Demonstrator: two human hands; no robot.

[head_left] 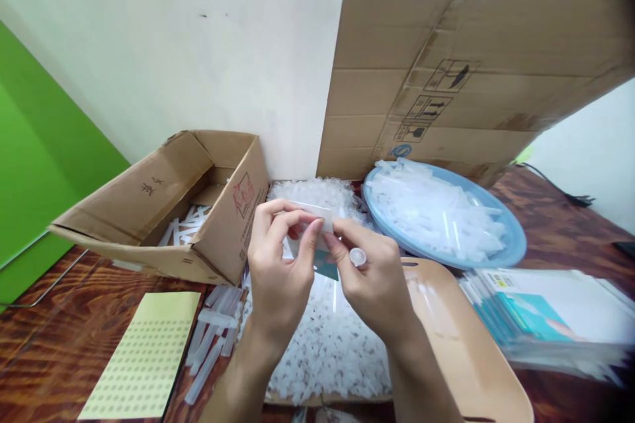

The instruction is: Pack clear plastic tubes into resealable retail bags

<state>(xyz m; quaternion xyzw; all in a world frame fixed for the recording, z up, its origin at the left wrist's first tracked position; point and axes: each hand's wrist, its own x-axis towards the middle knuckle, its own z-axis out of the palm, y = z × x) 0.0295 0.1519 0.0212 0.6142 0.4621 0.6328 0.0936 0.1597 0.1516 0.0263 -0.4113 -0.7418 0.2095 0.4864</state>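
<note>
A small flat white-and-teal packet (pixel 326 266) is held up in front of me, above small clear plastic pieces (pixel 327 337). My left hand (pixel 282 258) pinches its upper left part between thumb and fingers. My right hand (pixel 370 271) has thumb and forefinger closed at its right edge. A clear tube with a round end (pixel 358 256) sticks out from the curled fingers of my right hand; the rest of it is hidden. Whether the packet is sealed or open at the top I cannot tell.
On the left stand a cardboard box (pixel 223 225) with white sticks, a yellow sticker sheet (pixel 143 350) and loose translucent tubes (pixel 211 337). To the right are a blue basin (pixel 516 241) of clear tubes, a tan tray (pixel 466 357) and stacked teal-and-white packets (pixel 540 317). A large carton (pixel 446 46) rises behind.
</note>
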